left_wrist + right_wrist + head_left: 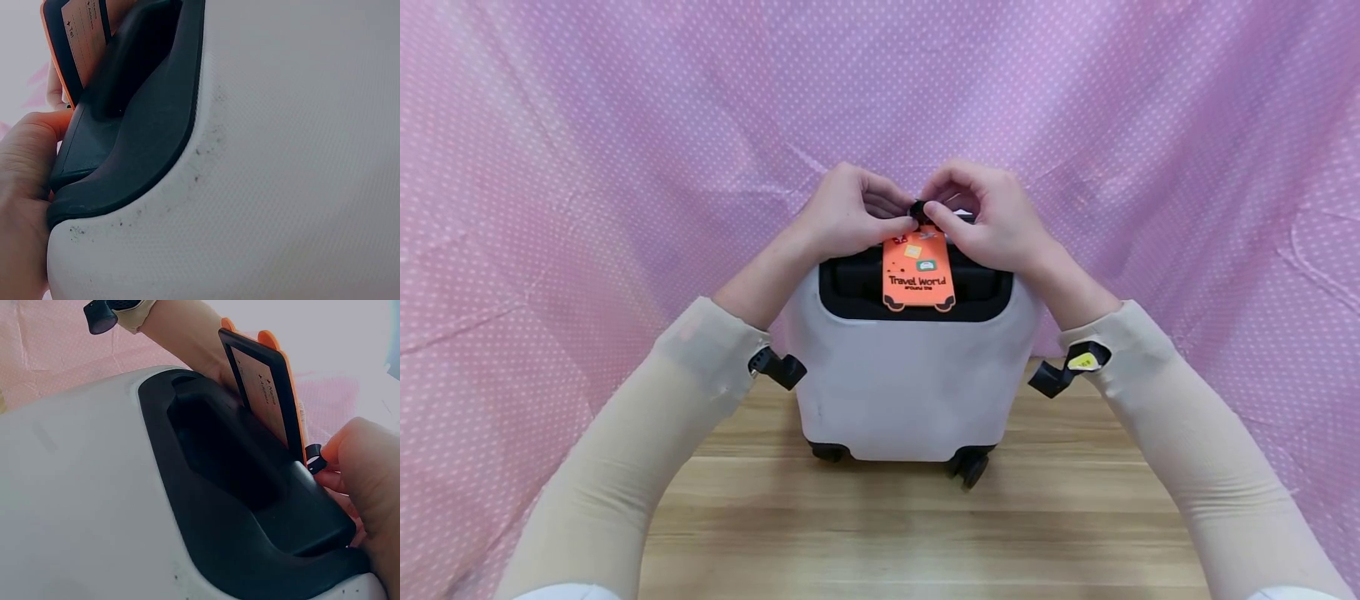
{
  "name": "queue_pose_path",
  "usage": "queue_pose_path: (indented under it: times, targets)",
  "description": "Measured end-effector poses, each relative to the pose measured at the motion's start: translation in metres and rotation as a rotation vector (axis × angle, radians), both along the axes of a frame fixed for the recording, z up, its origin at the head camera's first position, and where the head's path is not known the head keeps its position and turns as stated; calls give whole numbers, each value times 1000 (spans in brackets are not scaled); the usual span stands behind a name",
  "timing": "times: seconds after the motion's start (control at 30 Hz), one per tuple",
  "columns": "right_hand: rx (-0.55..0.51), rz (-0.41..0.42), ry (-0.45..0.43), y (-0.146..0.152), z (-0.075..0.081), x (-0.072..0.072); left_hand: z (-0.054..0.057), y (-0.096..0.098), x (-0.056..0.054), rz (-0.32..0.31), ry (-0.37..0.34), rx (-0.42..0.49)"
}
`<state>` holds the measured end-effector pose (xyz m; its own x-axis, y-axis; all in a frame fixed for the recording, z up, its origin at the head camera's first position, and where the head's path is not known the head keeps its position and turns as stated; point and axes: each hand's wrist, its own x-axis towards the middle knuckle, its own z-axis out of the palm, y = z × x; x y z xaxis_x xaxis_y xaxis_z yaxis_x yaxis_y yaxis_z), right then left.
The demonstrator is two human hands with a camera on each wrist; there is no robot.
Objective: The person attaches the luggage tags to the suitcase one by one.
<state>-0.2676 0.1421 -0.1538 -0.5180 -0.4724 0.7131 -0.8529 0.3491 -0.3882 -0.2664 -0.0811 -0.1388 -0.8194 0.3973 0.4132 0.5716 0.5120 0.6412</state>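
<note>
A small white suitcase [902, 383] stands on the table with its black handle [850, 279] at the top. An orange luggage tag [917, 271] printed "Travel World" lies over the handle's recess. In the right wrist view, the card window on the back of the tag [265, 394] faces the suitcase. My left hand [848, 212] pinches the tag's black strap [917, 210] from the left, thumb and fingertips meeting at it. From the other side my right hand [996, 217] pinches the strap, which bends into a small loop [316, 459] at its fingertips.
The suitcase's black wheels [976, 469] rest on a wood-grain tabletop [895, 533]. Pink polka-dot cloth [715, 92] hangs behind and along both sides. A black wrist camera [778, 367] sticks out from the left sleeve, another [1067, 367] from the right.
</note>
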Motion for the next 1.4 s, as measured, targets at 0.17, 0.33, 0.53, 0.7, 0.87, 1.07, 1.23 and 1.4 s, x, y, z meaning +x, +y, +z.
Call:
queue_pose_path:
  times: [0.17,0.33,0.53,0.7,0.87,1.07,1.23,1.4]
  targets:
    - [42,-14,103,-1,-2,0,-1,0,0,-12,3,8]
    - [64,-18,152,-4,-5,-3,-5,-2,-1,-30,11,21]
    - [89,-56,160,-4,-5,-2,-6,-2,-1,-30,16,24]
    - [86,-62,154,-5,-5,-1,-5,-2,-1,-37,15,29]
    - [74,-56,148,-5,-5,0,-5,-2,0,-30,19,25]
    - [76,-61,163,-5,-3,1,-3,-1,0,-27,21,27]
    - [86,-78,162,-4,-3,1,-2,0,0,-18,21,16]
    - [87,-82,160,-3,-2,1,-1,0,-1,-28,21,26]
